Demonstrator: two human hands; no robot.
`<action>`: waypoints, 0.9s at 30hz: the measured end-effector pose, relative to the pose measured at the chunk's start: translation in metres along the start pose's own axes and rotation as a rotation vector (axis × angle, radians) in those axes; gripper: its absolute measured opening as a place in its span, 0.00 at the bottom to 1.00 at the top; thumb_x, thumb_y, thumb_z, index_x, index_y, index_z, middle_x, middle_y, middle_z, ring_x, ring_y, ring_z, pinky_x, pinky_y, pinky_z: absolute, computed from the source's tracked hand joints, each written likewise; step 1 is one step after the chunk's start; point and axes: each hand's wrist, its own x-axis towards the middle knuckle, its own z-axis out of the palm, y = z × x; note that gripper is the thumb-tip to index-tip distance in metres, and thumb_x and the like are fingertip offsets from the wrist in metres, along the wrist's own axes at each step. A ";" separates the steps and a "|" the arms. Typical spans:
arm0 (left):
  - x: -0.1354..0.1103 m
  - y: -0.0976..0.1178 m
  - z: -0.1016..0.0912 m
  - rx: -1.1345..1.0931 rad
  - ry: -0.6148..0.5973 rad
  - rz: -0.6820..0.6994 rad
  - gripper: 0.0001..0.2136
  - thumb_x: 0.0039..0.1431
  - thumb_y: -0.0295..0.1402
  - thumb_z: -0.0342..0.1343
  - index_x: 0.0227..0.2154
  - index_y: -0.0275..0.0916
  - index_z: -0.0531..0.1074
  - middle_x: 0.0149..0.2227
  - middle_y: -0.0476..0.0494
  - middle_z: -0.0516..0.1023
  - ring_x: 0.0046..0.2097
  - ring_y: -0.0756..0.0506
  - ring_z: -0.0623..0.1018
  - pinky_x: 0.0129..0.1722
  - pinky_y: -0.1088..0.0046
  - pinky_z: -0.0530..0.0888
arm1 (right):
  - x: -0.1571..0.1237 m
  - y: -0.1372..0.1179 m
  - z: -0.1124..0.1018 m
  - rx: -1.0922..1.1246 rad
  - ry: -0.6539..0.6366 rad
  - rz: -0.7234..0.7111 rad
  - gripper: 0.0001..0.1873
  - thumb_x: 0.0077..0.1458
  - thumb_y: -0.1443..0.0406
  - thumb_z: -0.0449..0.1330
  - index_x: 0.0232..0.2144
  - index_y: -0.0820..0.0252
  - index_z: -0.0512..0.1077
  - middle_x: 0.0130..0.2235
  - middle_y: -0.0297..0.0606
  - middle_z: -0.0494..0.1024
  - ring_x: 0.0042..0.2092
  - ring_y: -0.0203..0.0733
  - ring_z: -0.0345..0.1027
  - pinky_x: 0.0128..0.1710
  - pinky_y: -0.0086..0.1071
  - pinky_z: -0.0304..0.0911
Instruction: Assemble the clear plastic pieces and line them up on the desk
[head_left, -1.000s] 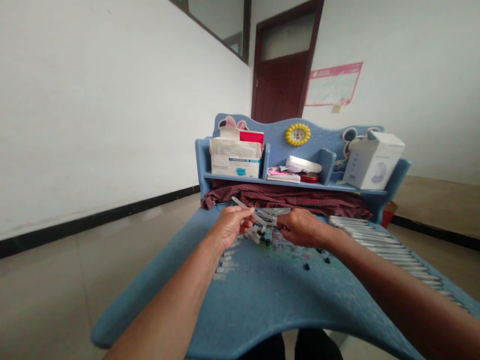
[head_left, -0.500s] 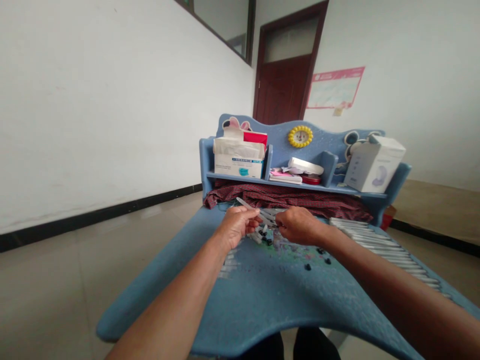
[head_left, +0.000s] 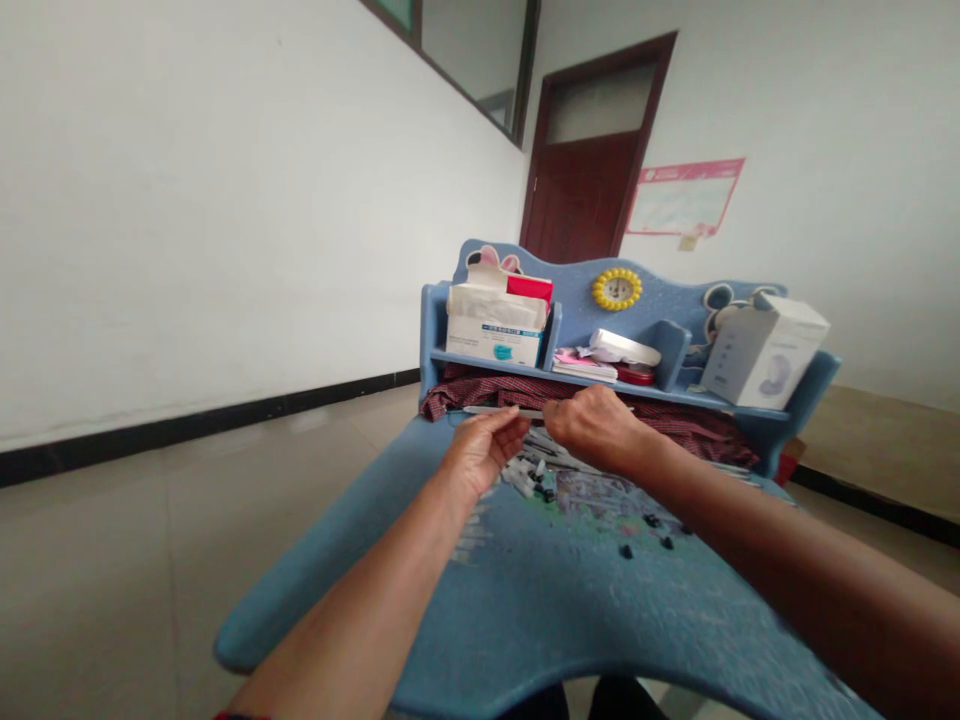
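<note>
A slim whitish pen (head_left: 530, 413) lies level between my hands, over the far part of the blue table (head_left: 525, 610). My left hand (head_left: 487, 440) pinches it between thumb and fingers, with one end jutting out to the left. Closed around its right part, my right hand (head_left: 592, 428) hides that section. Below my hands lie several slim pen parts (head_left: 553, 452), small whitish pieces (head_left: 517, 477) and black caps (head_left: 548, 495). More small black pieces (head_left: 626, 551) are scattered nearer me. Short clear pieces (head_left: 471, 535) line up beside my left forearm.
Behind my hands, a checked cloth (head_left: 487, 388) is bunched under the shelf. The shelf holds a mask box (head_left: 495, 335), papers (head_left: 585, 368) and a white box (head_left: 765, 350). A row of slim pens (head_left: 735, 470) is mostly hidden behind my right arm.
The pen in my left hand has gone from slanted to level, and my right hand has risen in line with it. The whole view has shifted slightly.
</note>
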 end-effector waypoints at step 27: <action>-0.012 0.073 -0.031 -0.495 0.045 0.315 0.10 0.59 0.24 0.44 0.26 0.31 0.69 0.25 0.46 0.75 0.24 0.58 0.73 0.24 0.88 0.70 | 0.014 -0.026 -0.018 0.278 0.047 -0.057 0.10 0.53 0.68 0.48 0.34 0.63 0.69 0.30 0.41 0.75 0.29 0.40 0.67 0.25 0.28 0.52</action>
